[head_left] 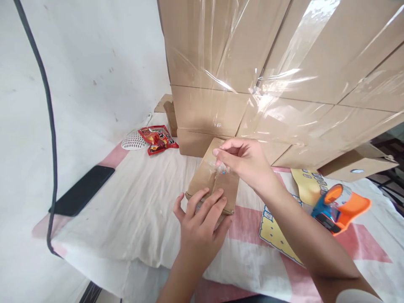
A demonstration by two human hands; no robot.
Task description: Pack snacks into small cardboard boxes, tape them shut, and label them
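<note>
A small brown cardboard box point(225, 185) lies on the cloth-covered table in front of me. My left hand point(202, 219) rests spread over its near end, fingers apart and pressing on the top. Above the far half of the box, my right hand point(241, 160) is closed in a pinch. A glossy, crumpled bit of clear tape point(217, 169) shows at the box's top, just under the pinching fingertips. How much of the tape lies between the fingers is partly hidden.
Large taped cartons point(214, 109) stand behind the box. An orange and blue tape dispenser point(339, 206) and yellow printed sheets point(277, 235) lie to the right. Leftward are a red snack packet point(159, 139), a white perforated ladle point(134, 141), a black phone point(83, 189) and a hanging cable point(47, 92).
</note>
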